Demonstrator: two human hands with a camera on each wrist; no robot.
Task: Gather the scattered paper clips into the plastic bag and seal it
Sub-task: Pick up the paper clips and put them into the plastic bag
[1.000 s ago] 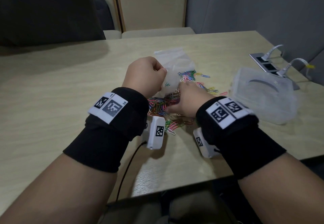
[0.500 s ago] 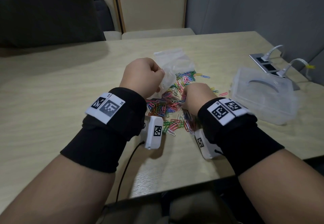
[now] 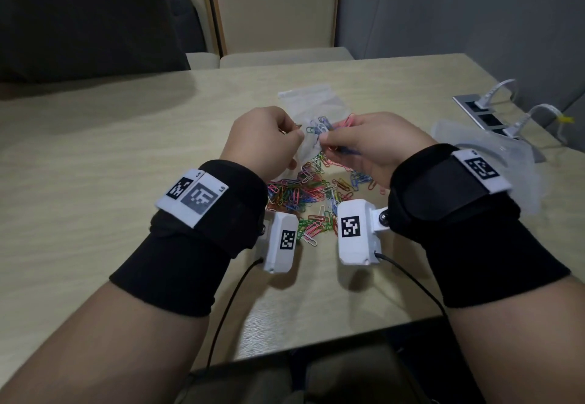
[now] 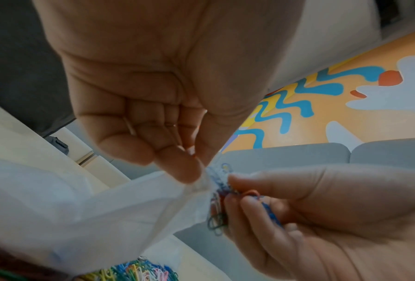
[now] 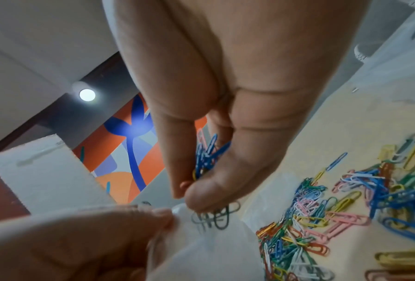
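Observation:
A clear plastic bag (image 3: 308,101) is lifted above the table, and my left hand (image 3: 269,141) pinches its edge (image 4: 199,185) between thumb and fingers. My right hand (image 3: 364,144) grips a bunch of coloured paper clips (image 3: 321,126) and holds them against the bag's mouth; the clips (image 5: 207,152) stick out between its thumb and fingers. A heap of loose paper clips (image 3: 304,194) in several colours lies on the table under both hands, seen close in the right wrist view (image 5: 333,209).
A clear plastic box (image 3: 493,156) lies on the beige table (image 3: 95,182) to the right. Behind it a power socket panel (image 3: 481,115) holds white cables. Two chairs (image 3: 275,14) stand at the far edge.
My right hand closed on a bunch of clips in the heap and lifted it to the bag's mouth. My left hand kept its pinch on the bag and rose slightly.

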